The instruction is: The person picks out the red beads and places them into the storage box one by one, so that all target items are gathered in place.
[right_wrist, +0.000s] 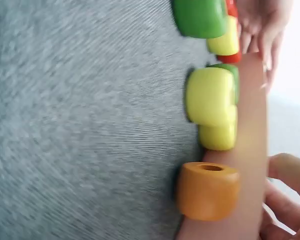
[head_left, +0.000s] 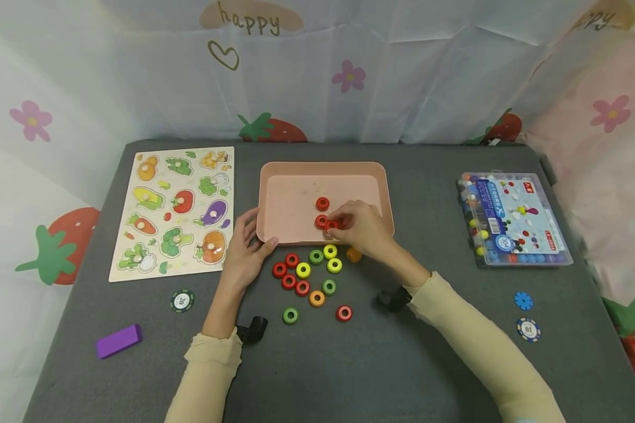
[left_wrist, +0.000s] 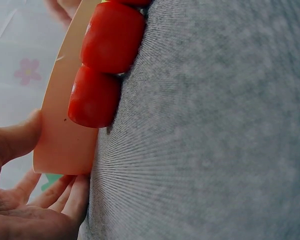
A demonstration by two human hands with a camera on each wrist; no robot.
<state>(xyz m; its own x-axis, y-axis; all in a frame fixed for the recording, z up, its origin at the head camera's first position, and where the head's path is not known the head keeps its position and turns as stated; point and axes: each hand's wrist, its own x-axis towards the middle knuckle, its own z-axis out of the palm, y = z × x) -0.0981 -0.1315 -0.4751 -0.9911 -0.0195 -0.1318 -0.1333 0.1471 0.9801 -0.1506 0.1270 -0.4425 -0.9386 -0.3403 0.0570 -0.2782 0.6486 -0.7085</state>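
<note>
- Step in hand, as I judge it from here: placing red rings in the pink tray [head_left: 286, 200].
- Right hand [head_left: 362, 226]: thumb and fingers pinch a red ring [head_left: 330, 223] inside the tray, near its front wall. Two other red rings [head_left: 322, 208] lie there; the nearer is just beside the held one. Whether those two touch, I cannot tell.
- Left hand [head_left: 246, 252]: grips the tray's front-left corner, thumb at the front, fingers along the side.
- Next move probably calls for parting the fingers cleanly, without nudging the neighbouring ring. Five more red rings [head_left: 288, 287] remain on the table [head_left: 428, 364].
- Caution: yellow rings [head_left: 334, 271], green rings [head_left: 290, 321] and orange rings [head_left: 317, 304] lie mixed among them. One orange ring sits close to the front wall, near the right hand's path.
- Surroundings: puzzle board [head_left: 171, 214] left; bead case [head_left: 515, 220] right; purple block [head_left: 119, 341] front left. All stand apart from the work.
</note>
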